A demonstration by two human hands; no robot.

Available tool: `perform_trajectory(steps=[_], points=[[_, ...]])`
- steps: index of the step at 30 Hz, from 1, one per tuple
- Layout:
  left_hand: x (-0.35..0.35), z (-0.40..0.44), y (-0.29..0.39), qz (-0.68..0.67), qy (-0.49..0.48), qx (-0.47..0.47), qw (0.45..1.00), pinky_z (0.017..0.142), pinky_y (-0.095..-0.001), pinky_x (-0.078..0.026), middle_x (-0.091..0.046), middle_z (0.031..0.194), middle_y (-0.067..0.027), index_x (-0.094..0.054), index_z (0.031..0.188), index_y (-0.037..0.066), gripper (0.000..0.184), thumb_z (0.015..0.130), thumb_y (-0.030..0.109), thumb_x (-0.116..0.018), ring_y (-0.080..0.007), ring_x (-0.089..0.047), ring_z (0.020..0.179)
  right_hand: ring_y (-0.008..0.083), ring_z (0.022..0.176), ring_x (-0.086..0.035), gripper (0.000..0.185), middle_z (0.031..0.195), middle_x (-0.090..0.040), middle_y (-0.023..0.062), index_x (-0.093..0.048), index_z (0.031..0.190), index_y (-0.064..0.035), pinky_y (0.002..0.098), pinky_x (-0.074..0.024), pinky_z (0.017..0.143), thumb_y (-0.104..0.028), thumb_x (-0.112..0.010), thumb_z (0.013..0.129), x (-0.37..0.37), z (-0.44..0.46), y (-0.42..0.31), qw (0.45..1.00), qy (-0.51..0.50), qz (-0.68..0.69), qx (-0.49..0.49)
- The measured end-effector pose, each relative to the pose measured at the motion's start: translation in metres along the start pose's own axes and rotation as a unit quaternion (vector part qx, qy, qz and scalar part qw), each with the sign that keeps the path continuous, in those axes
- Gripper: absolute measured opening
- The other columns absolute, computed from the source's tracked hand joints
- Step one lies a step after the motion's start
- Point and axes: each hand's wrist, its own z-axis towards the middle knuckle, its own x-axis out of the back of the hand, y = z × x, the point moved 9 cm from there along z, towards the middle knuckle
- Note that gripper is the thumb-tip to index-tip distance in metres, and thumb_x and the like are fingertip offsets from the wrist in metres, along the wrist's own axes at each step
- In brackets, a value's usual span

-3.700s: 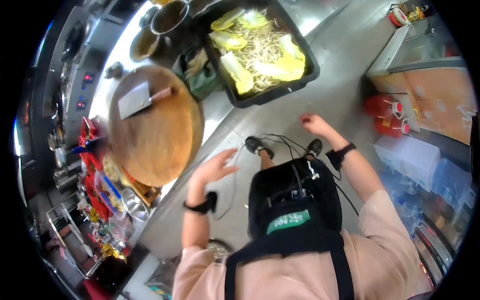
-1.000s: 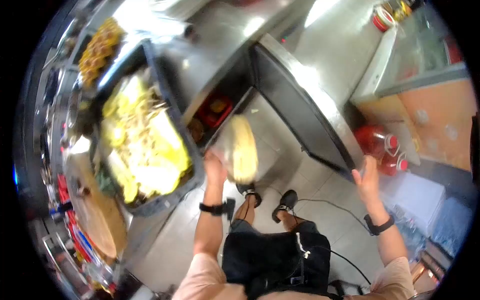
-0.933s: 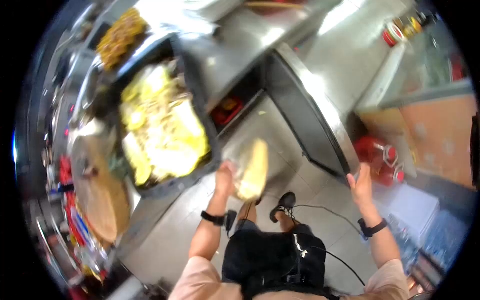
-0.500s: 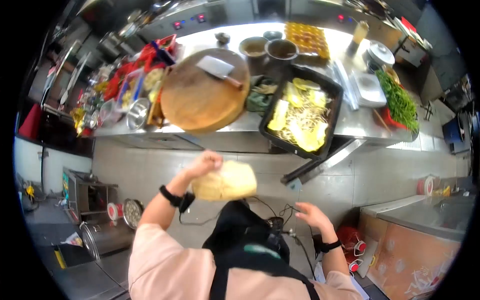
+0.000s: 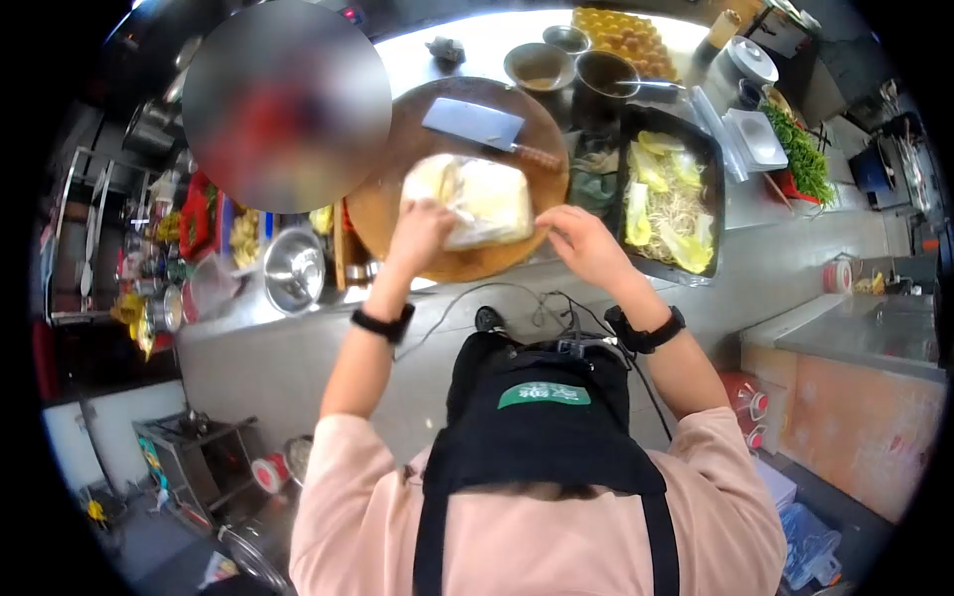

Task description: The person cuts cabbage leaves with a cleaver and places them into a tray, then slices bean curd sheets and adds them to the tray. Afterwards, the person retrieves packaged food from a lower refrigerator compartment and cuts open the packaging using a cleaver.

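"Busy kitchen, seen from above: a long steel worktop [image 5: 422, 50] crosses it, carrying a round wooden chopping board [image 5: 397, 139]. Where are the hands?"

"Both are at the board. The left hand [image 5: 425, 233] has its fingers curled over the near left corner of a pale yellow package [image 5: 492, 199], gripping it. The right hand [image 5: 584, 240] is at the package's right end, half spread, fingers bent. Whether its fingertips touch the package, I cannot tell."

"And the package itself?"

"It lies on the middle and front of the board, in clear, shiny wrapping. Its contents are too unclear to name."

"What else is on the board?"

"A cleaver [image 5: 472, 121], just behind the package, broad blade to the left, reddish-brown handle to the right."

"And around the board?"

"Just right of it, a crumpled dark green cloth [image 5: 596, 164]; beyond that, a black tray [image 5: 717, 184] of bean sprouts [image 5: 681, 206] and yellow-green leaves [image 5: 688, 248]. Behind the board, to its right, two bowls [image 5: 540, 68] stand side by side. Left of the board, near the front, is a shiny metal bowl [image 5: 294, 270]. Far to its right, past the tray, are leafy greens [image 5: 800, 149]."
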Motion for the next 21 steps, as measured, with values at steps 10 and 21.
perform_trajectory(steps=[10, 21], points=[[0.036, -0.025, -0.060, 0.075, -0.063, 0.187, 0.977, 0.084, -0.0479, -0.048, -0.057, 0.131, -0.0216, -0.064, 0.092, 0.003, 0.021, 0.083, 0.021, -0.061, -0.0341, -0.057, 0.107, 0.0299, 0.101, -0.059, 0.020, 0.099, -0.064, 0.0106, -0.063, 0.096, -0.0068, 0.0415, -0.0459, 0.088, -0.005, -0.056, 0.078, -0.172, 0.088, -0.032, 0.972, -0.121, -0.111, 0.170], [0.064, 0.017, -0.038, 0.134, 0.075, 0.071, 0.986, 0.080, -0.0411, -0.047, -0.061, 0.070, -0.0103, -0.068, 0.075, 0.006, 0.017, 0.085, 0.019, -0.061, -0.0297, -0.062, 0.079, 0.0273, 0.081, -0.069, 0.017, 0.085, -0.067, 0.0086, -0.056, 0.101, -0.0050, 0.0414, -0.0533, 0.072, -0.013, -0.049, 0.088, -0.133, 0.137, 0.026, 0.916, -0.127, -0.379, 0.035]])
